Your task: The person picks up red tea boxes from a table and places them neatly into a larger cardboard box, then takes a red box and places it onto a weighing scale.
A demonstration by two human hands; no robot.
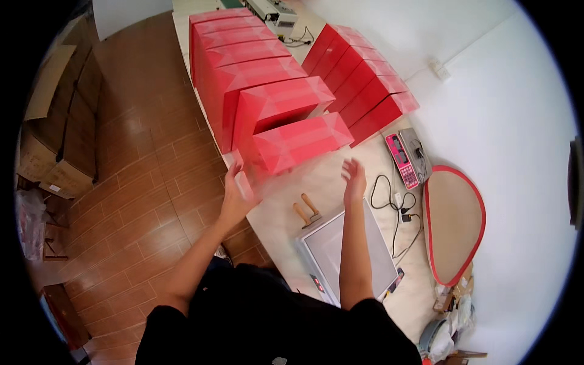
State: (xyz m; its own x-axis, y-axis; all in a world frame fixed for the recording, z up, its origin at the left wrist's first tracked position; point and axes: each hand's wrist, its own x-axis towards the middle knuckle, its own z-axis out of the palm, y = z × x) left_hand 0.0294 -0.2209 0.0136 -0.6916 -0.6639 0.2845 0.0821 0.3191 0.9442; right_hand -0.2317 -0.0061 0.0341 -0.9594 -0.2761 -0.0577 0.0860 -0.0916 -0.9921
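Observation:
A row of upright red boxes (255,64) with shiny, film-like wrapping stands ahead of me on the table. The nearest red box (304,141) sits slightly askew, with a dark gap behind it. My left hand (236,193) is beside this box's near left corner, fingers up and apart; blur hides whether it touches the box. To the right of the same box, my right hand (354,182) is raised with its fingers spread and nothing in them. Under my right forearm lies a flat, grey-topped metal appliance (325,246). Two wooden handles (302,212) stick up at its far left corner.
A second row of red boxes (359,79) stands along the wall. Right of me are a pink-fronted scale (401,161), black cables (395,225) and a red-rimmed tan panel (455,225). Cardboard cartons (67,121) stand on the tiled floor (140,176) at left.

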